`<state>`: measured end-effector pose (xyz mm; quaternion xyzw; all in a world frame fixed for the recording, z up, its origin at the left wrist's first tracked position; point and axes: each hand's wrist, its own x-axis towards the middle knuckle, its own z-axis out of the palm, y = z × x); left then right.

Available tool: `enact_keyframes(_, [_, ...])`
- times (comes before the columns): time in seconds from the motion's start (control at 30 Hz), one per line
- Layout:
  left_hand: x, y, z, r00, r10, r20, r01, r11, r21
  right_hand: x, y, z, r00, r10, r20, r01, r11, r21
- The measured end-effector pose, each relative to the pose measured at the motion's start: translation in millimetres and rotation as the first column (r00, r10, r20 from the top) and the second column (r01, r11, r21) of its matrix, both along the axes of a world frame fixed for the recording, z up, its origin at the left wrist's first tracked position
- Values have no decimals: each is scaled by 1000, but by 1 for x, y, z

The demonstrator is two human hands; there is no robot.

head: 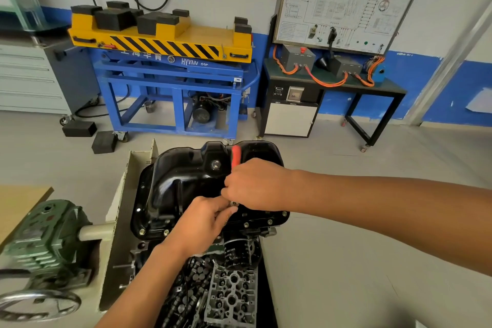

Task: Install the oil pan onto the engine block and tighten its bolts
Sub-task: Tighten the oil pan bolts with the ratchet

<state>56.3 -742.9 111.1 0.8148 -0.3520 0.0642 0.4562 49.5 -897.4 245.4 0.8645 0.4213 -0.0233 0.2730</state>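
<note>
Nearest, the left hand (202, 224) reaches up, fingertips pinching the small metal end of a red-handled tool (236, 154) at the near flange of the black oil pan (186, 176). Touching it, the right hand (255, 185) is fisted round the same tool; only the red grip shows above. The pan sits on the engine block (239, 231), mostly hidden; fingers cover what the metal end meets.

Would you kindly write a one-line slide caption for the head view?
Right hand grips a red-handled wrench over the glossy black oil pan; left hand pinches the wrench's metal tip.
</note>
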Motion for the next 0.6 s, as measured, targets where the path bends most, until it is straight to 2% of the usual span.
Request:
enact_keyframes(0.13, [1,2,-1,1000,-18,-22,18,1000,-2,0,-2,1,998,68,15,-68,998,2])
enact_keyframes(0.27, [-1,1,-2,999,-11,-52,9,998,-54,1,-2,2,999,48,-21,-48,999,-10])
enact_keyframes(0.33, [-2,-1,-2,997,15,-78,-23,994,-106,2,-2,2,998,-27,-52,29,998,48])
enact_keyframes(0.4, [-3,-3,-2,995,55,-79,-66,988,-143,5,-3,2,975,-159,-153,185,967,175])
enact_keyframes(0.43, [-3,-4,-2,994,75,-76,-87,983,-160,5,-4,2,935,-238,-262,303,922,242])
enact_keyframes(0.5, [-4,-6,0,992,118,-52,-125,974,-189,4,-6,-1,773,-349,-529,571,746,342])
enact_keyframes(0.6, [-4,-10,-3,979,192,-62,-200,963,-178,-6,-2,-15,514,-380,-769,847,363,387])
